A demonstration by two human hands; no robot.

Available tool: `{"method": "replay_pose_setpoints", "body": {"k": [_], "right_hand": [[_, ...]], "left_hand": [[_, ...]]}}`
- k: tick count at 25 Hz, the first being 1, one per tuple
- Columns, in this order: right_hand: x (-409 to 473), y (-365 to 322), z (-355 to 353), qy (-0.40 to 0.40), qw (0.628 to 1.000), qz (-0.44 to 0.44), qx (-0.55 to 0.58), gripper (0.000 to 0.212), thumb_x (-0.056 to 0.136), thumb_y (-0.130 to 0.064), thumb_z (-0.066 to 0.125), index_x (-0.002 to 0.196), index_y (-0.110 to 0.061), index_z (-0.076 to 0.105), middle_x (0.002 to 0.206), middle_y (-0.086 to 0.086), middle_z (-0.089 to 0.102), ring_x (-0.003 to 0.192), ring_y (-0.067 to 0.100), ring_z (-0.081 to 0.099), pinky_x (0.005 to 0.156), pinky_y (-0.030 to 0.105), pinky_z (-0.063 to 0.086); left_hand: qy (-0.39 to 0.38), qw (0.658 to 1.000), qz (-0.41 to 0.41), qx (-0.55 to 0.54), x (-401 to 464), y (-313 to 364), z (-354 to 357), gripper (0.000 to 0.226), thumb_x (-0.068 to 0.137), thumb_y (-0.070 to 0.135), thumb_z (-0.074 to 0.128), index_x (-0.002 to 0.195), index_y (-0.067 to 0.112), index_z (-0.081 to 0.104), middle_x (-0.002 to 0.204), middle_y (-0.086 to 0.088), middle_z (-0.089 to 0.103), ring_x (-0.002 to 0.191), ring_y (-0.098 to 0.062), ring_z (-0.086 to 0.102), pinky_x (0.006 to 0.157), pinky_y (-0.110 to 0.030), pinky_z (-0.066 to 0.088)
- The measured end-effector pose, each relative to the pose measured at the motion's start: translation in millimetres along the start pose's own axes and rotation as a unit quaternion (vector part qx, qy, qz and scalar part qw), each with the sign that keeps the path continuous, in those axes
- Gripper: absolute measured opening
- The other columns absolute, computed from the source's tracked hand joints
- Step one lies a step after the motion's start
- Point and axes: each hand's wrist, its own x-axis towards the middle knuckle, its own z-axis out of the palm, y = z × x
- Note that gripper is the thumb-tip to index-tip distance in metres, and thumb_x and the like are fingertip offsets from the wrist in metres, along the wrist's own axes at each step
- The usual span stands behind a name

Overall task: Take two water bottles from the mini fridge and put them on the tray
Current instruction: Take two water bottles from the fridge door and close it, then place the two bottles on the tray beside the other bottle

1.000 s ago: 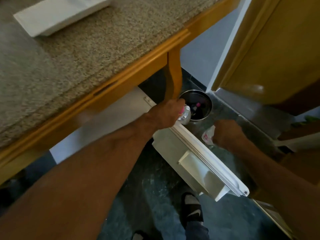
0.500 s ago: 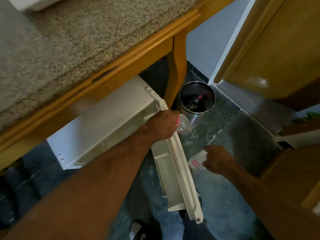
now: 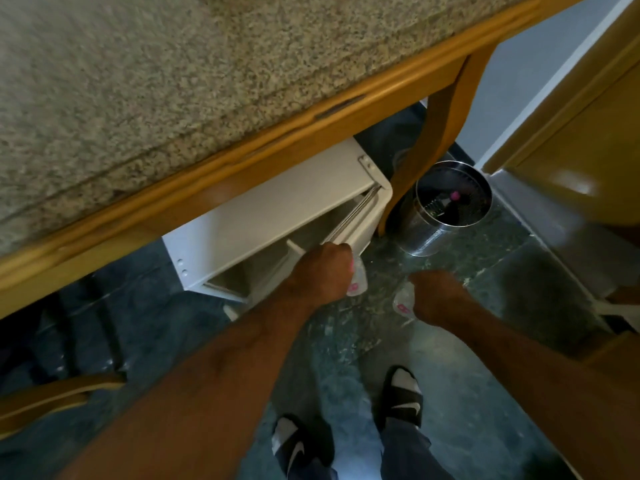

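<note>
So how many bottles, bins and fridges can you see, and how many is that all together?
Water bottles: 2, one in the left hand at, one in the right hand at
Metal bins: 1
Mini fridges: 1
Total: 4

dim under counter (image 3: pixel 173 98) | glare on metal bin (image 3: pixel 446 216) | motion blur | wide-angle edge warp

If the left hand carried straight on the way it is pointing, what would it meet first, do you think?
Probably the fridge door: the left hand, shut on a bottle, is already at the door's edge. Depth is unclear, so contact cannot be confirmed.
</note>
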Motion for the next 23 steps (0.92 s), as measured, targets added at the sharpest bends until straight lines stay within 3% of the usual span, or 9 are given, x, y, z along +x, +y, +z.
{"method": "replay_pose_setpoints", "body": {"k": [7,12,17,21,23], "right_hand": [[7.7,-52.9,-13.4,0.033,0.997,-0.069,0.006,0.041,0.090,-0.022,0.060,0.128,-0.006,0.059,0.130,0.017,0.061,0.121,0.031,0.057,0.102,0.038,0.045],[12.0,-80.4,-31.5,0.028,0.993,-0.115,-0.010,0.053,0.088,-0.027,0.067,0.135,-0.009,0.050,0.137,0.016,0.054,0.124,0.031,0.053,0.105,0.039,0.044],[-25.3,-88.5,-71.6,-0.010,0.990,-0.140,-0.029,0.060,0.084,-0.024,0.072,0.138,-0.012,0.048,0.141,0.015,0.050,0.127,0.030,0.050,0.108,0.042,0.043],[-96.8,-82.9,-136.6,-0.001,0.976,-0.183,-0.120,0.054,0.085,-0.023,0.069,0.135,-0.010,0.051,0.139,0.012,0.053,0.125,0.027,0.051,0.107,0.037,0.044],[-138.1,-84.9,-189.2,0.042,0.967,-0.202,-0.151,0.050,0.085,-0.021,0.068,0.132,-0.010,0.054,0.136,0.012,0.055,0.122,0.027,0.054,0.102,0.034,0.046]], "left_hand": [[0.016,0.991,-0.133,0.027,-44.9,-82.5,-5.3,0.034,0.087,0.030,0.067,0.107,0.003,0.062,0.108,-0.018,0.072,0.101,-0.032,0.069,0.086,-0.036,0.056],[0.014,0.990,-0.134,0.051,-65.1,-99.7,-0.9,0.037,0.086,0.035,0.067,0.108,0.006,0.061,0.108,-0.016,0.072,0.100,-0.029,0.069,0.085,-0.034,0.056],[0.016,0.990,-0.136,0.042,-90.3,-77.4,-44.7,0.034,0.089,0.035,0.062,0.108,0.007,0.059,0.107,-0.016,0.070,0.098,-0.031,0.067,0.085,-0.037,0.054],[0.039,0.994,-0.097,0.037,-133.3,-21.0,-129.1,0.025,0.087,0.030,0.056,0.096,0.007,0.060,0.098,-0.015,0.069,0.091,-0.033,0.065,0.073,-0.034,0.044],[0.030,0.994,-0.083,0.060,-152.9,10.9,-193.0,0.023,0.087,0.026,0.053,0.091,0.005,0.063,0.098,-0.016,0.069,0.093,-0.034,0.065,0.074,-0.035,0.045]]}}
